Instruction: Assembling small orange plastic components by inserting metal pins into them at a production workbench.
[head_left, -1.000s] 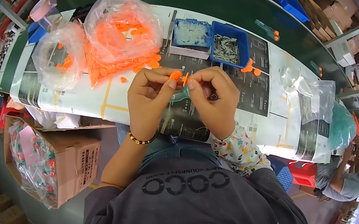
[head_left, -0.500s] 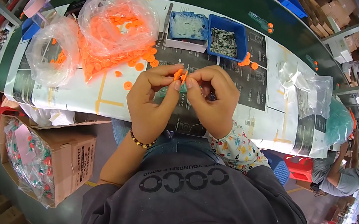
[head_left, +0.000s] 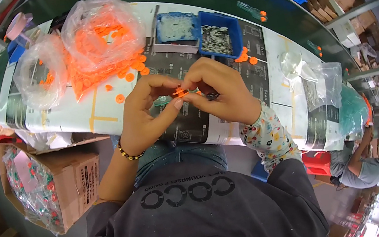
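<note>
Over the table's near edge, my left hand (head_left: 146,113) and my right hand (head_left: 222,91) meet fingertip to fingertip. Between them they pinch a small orange plastic piece (head_left: 180,92), disc-like with a raised middle. A second bit of orange shows by my right thumb; I cannot tell whether it is a separate part. Part of a clear green plastic piece (head_left: 162,101) shows behind my left fingers, and whether I hold it is hidden. Ahead of my hands lie loose orange discs (head_left: 130,77), beside a clear bag full of orange discs (head_left: 102,38).
A blue bin of metal pins (head_left: 216,39) stands ahead, beside a blue tray of whitish paste (head_left: 177,26). Another clear bag (head_left: 41,75) lies left. Clear packaging (head_left: 318,83) and a green bag (head_left: 353,110) lie right. A full cardboard box (head_left: 74,186) stands left; a co-worker (head_left: 368,164) sits right.
My view has shifted, so the table's things appear further left and up. My hands have turned the orange piece, which now lies flatter, and my right hand reaches across more from above.
</note>
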Demonstrator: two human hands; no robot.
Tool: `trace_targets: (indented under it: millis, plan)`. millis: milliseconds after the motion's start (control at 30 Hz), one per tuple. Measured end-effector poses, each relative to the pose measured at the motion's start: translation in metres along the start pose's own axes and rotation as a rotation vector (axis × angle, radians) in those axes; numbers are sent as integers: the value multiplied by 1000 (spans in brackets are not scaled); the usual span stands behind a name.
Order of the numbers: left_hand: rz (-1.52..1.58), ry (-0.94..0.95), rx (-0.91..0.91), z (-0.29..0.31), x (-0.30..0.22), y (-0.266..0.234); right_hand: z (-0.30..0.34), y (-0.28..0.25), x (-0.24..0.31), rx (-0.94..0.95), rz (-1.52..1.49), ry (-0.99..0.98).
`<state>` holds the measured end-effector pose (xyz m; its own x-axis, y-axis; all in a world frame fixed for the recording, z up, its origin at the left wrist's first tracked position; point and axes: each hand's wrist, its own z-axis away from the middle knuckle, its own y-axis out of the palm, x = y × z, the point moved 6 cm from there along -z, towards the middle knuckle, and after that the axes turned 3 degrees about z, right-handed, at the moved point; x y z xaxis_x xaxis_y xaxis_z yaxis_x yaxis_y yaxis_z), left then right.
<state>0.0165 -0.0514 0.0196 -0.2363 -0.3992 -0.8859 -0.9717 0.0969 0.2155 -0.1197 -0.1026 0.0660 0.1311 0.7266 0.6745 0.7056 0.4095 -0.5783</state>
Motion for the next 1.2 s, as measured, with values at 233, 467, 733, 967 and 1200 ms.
trace_targets:
  millis: [233,467,733,967,1200]
  plan:
    - [-30,-202,102,-10,15,9,5,-19,-2,135,-55,95]
    - [-219,-124,61,-40,31,16,0,-36,-32,89,-109,341]
    - [-1068,1,136,-12,74,11,-1,6,-79,320,412,117]
    - [-992,-35,196,-19,75,3,-6,36,-81,501,685,56]
    - [-960,-8,242,-23,79,4,-8,37,-76,581,747,120]
